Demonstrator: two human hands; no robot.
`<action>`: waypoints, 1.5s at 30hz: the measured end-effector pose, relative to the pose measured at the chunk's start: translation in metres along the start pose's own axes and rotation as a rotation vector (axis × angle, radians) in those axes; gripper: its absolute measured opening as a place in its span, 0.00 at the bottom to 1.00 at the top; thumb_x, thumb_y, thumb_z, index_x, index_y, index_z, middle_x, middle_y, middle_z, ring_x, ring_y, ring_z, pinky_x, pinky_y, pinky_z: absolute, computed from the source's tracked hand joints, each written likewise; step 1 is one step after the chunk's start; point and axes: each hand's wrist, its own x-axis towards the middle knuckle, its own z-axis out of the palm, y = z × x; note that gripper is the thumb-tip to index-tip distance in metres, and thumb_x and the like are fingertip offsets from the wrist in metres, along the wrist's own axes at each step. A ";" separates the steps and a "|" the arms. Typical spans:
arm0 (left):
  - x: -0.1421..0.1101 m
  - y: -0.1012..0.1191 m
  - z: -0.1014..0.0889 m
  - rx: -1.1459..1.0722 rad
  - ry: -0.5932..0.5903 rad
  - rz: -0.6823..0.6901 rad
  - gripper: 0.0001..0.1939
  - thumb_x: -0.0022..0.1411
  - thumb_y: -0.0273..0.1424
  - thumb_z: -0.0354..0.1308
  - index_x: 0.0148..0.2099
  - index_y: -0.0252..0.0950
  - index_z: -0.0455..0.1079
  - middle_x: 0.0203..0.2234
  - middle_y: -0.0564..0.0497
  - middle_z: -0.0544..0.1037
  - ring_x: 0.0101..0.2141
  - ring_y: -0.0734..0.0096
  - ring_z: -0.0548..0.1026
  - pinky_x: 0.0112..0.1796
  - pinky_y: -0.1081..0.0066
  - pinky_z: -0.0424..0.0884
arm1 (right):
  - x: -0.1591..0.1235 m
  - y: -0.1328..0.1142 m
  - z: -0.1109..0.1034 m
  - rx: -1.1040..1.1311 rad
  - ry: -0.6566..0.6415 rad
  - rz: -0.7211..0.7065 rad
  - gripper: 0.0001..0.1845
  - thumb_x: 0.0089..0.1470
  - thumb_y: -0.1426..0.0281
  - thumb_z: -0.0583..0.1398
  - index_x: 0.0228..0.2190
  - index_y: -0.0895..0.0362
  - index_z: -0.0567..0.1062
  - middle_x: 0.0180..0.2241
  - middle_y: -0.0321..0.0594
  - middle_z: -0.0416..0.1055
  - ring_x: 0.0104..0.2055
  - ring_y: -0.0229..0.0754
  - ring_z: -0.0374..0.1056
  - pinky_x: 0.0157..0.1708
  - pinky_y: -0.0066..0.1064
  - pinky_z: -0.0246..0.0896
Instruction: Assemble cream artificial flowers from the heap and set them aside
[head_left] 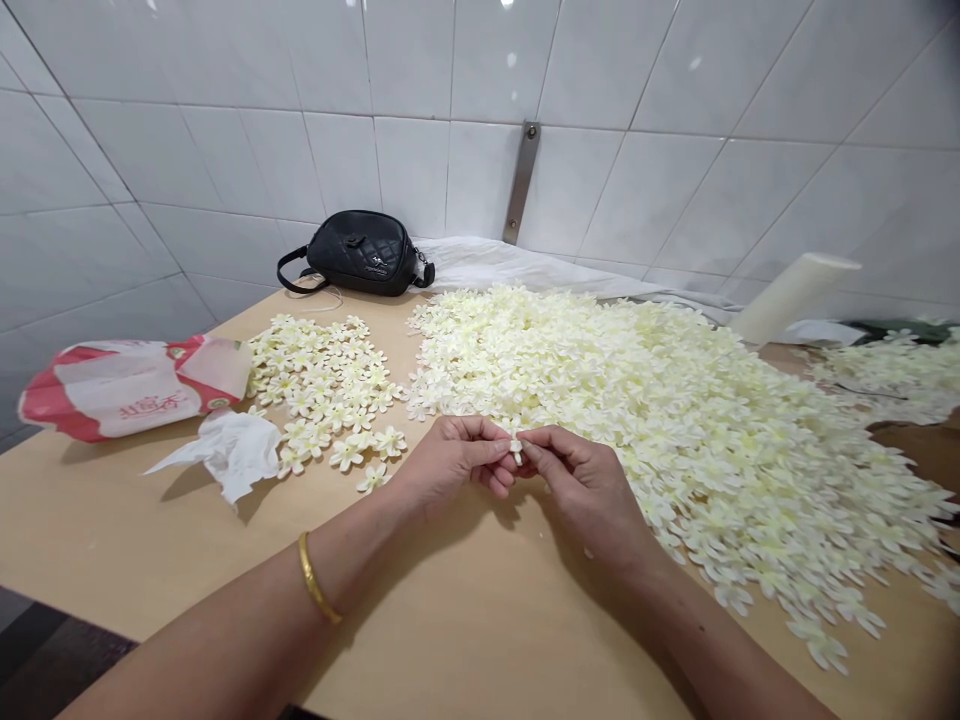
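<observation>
Between my two hands, just above the tabletop, is a small white artificial flower (515,446). My left hand (469,455) pinches it from the left with thumb and forefinger. From the other side, the thumb and forefinger of my right hand (581,485) close on the same flower. Its far petals are partly hidden by the fingertips. Right behind and beside my right hand spreads a large heap of pale yellow-white artificial flowers (675,420). A smaller, flatter group of flowers (322,380) lies beyond my left hand, their yellowish centres showing.
A red and white paper bag (142,390) lies at the left beside a crumpled tissue (232,450). Against the tiled wall sits a black handbag (364,252). A white roll (795,295) leans behind the heap, with white sheeting (510,262) along the wall. The wooden table (420,640) ends at lower left.
</observation>
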 end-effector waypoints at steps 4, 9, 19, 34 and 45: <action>0.000 -0.001 0.000 0.028 0.029 0.013 0.05 0.49 0.27 0.58 0.26 0.29 0.67 0.18 0.50 0.72 0.17 0.80 0.68 0.22 0.76 0.65 | 0.000 0.000 0.000 0.005 -0.018 -0.018 0.11 0.52 0.70 0.54 0.32 0.59 0.75 0.25 0.37 0.72 0.28 0.37 0.68 0.31 0.27 0.63; -0.001 -0.001 0.001 0.127 0.077 0.047 0.06 0.49 0.29 0.58 0.26 0.30 0.66 0.16 0.52 0.70 0.16 0.80 0.66 0.21 0.76 0.63 | -0.001 -0.002 0.002 0.019 -0.093 -0.043 0.12 0.53 0.69 0.53 0.35 0.59 0.75 0.28 0.39 0.73 0.31 0.39 0.68 0.34 0.29 0.63; -0.001 0.001 0.009 0.153 0.180 0.074 0.04 0.47 0.27 0.56 0.24 0.32 0.63 0.14 0.54 0.68 0.16 0.80 0.64 0.20 0.76 0.61 | 0.000 0.003 0.006 -0.020 0.111 0.050 0.10 0.51 0.68 0.54 0.31 0.59 0.73 0.25 0.38 0.71 0.29 0.40 0.69 0.30 0.29 0.64; 0.000 0.008 0.003 -0.001 0.265 0.058 0.07 0.45 0.28 0.59 0.25 0.32 0.63 0.15 0.54 0.69 0.17 0.80 0.65 0.21 0.78 0.60 | 0.019 -0.008 -0.043 0.169 0.244 0.087 0.12 0.47 0.64 0.57 0.28 0.61 0.70 0.24 0.38 0.69 0.26 0.39 0.68 0.30 0.33 0.65; 0.007 0.000 -0.005 0.012 0.234 0.027 0.09 0.45 0.31 0.61 0.25 0.32 0.64 0.16 0.53 0.70 0.17 0.80 0.65 0.20 0.78 0.60 | 0.059 0.014 -0.131 -1.125 0.445 -0.301 0.15 0.40 0.86 0.50 0.25 0.62 0.72 0.28 0.49 0.66 0.35 0.48 0.60 0.37 0.39 0.50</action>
